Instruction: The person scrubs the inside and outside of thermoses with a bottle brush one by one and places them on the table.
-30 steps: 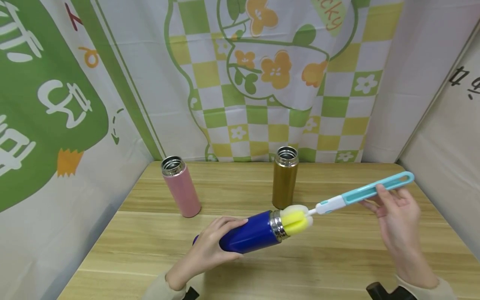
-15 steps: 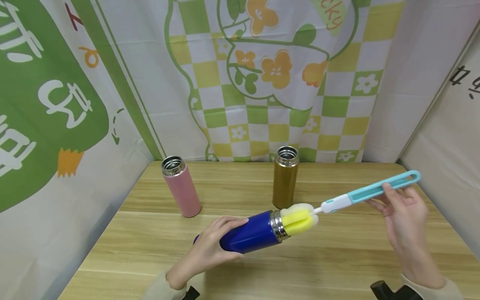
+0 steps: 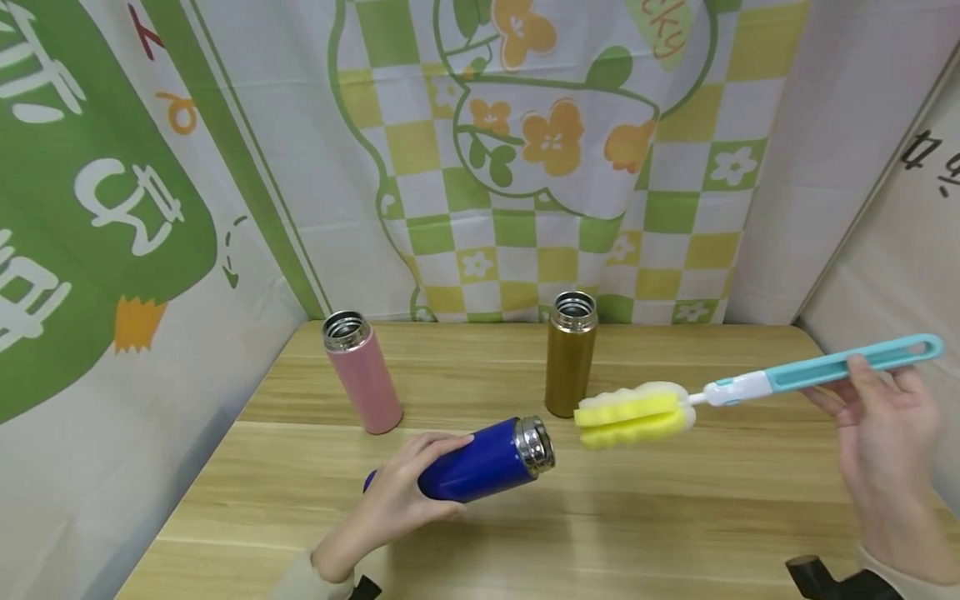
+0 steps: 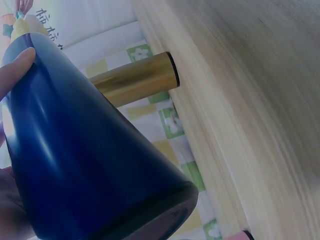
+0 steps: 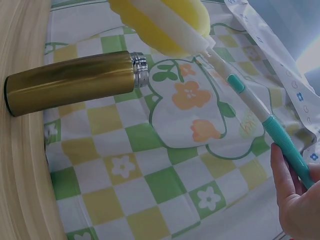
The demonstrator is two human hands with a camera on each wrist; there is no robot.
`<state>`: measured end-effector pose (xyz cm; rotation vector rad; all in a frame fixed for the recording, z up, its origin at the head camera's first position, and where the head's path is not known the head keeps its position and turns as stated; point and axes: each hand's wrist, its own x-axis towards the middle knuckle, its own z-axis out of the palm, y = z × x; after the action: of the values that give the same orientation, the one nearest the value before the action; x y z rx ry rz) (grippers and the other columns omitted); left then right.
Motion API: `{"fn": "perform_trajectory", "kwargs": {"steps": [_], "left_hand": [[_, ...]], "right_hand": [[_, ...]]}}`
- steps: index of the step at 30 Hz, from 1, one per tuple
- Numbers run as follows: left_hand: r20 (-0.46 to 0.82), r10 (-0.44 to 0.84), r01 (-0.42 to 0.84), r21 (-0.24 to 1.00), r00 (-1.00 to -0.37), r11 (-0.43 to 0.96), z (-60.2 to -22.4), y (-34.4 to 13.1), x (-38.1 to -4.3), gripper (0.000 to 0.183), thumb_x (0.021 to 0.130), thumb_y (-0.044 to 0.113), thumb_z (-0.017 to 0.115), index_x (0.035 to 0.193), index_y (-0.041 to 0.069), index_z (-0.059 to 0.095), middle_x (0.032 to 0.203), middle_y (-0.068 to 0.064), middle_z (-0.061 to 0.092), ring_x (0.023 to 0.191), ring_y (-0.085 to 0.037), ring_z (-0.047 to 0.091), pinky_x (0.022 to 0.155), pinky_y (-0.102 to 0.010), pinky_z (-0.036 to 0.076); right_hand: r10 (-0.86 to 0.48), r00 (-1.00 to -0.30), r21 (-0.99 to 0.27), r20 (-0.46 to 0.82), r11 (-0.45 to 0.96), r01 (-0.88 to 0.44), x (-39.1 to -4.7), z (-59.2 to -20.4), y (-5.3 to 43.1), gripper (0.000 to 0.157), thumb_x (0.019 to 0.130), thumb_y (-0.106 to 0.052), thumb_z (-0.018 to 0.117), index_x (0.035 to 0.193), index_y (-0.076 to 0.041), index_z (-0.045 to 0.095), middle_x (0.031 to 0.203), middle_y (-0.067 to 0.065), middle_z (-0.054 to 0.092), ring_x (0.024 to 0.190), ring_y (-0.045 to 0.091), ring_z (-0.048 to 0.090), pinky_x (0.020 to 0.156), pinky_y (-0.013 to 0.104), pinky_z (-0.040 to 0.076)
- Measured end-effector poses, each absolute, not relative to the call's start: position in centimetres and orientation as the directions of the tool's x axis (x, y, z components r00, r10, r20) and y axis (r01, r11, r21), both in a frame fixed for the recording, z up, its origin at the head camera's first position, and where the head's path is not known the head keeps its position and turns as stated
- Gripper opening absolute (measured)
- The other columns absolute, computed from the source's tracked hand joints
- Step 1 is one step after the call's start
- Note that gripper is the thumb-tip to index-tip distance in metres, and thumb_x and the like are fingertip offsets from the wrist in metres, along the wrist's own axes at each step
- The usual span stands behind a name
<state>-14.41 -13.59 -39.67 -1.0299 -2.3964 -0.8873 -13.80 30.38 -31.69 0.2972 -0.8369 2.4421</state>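
Note:
My left hand grips a blue steel bottle round its body, tilted with its open silver mouth facing right and up. In the left wrist view the blue bottle fills much of the picture, its base toward the camera. My right hand pinches the turquoise handle of a bottle brush. The brush's yellow and white sponge head is wholly outside the bottle, a short gap to the right of its mouth. In the right wrist view the brush slants across, with fingers on its handle.
A pink bottle stands without a lid at the back left of the wooden table. Behind the sponge head stands a gold bottle, also lidless. Printed cloth hangs along the table's back edge, with more cloth at both sides.
The sponge head has come out of the blue bottle's mouth as my right hand drew the brush to the right. My left hand and the blue bottle have shifted slightly left.

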Motion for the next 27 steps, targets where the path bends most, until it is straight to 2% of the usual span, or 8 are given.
{"fn": "perform_trajectory", "kwargs": {"steps": [14,20,27], "left_hand": [[0.558,0.5,0.742,0.391,-0.662,0.545,-38.9,-13.1,-14.6,0.076,0.054,0.026,0.083,0.123,0.022,0.051,0.111,-0.001,0.055,0.102,-0.017,0.05,0.077,-0.039,0.047],[0.579,0.51,0.763,0.378,-0.636,0.524,-38.6,-12.8,-14.6,0.075,0.055,0.027,0.082,0.123,0.021,0.051,0.112,-0.001,0.054,0.1,-0.017,0.05,0.077,-0.039,0.046],[0.596,0.539,0.796,0.348,-0.596,0.496,-38.4,-12.2,-14.6,0.073,0.055,0.027,0.082,0.122,0.021,0.052,0.112,0.0,0.054,0.101,-0.017,0.05,0.079,-0.037,0.045]], "right_hand": [[0.381,-0.83,-0.599,0.408,-0.574,-0.558,-14.0,-31.8,29.4,0.008,0.083,0.014,0.046,0.088,0.013,0.052,0.077,0.018,0.061,0.071,0.028,0.064,0.062,0.04,0.049],[0.371,-0.829,-0.633,0.418,-0.536,-0.559,-14.3,-32.1,28.2,0.008,0.083,0.012,0.048,0.09,0.012,0.052,0.078,0.018,0.061,0.068,0.026,0.064,0.063,0.038,0.048],[0.427,-0.823,-0.642,0.376,-0.52,-0.563,-14.8,-31.8,26.8,0.008,0.082,0.008,0.053,0.089,0.011,0.05,0.077,0.017,0.06,0.066,0.025,0.064,0.063,0.038,0.048]]}}
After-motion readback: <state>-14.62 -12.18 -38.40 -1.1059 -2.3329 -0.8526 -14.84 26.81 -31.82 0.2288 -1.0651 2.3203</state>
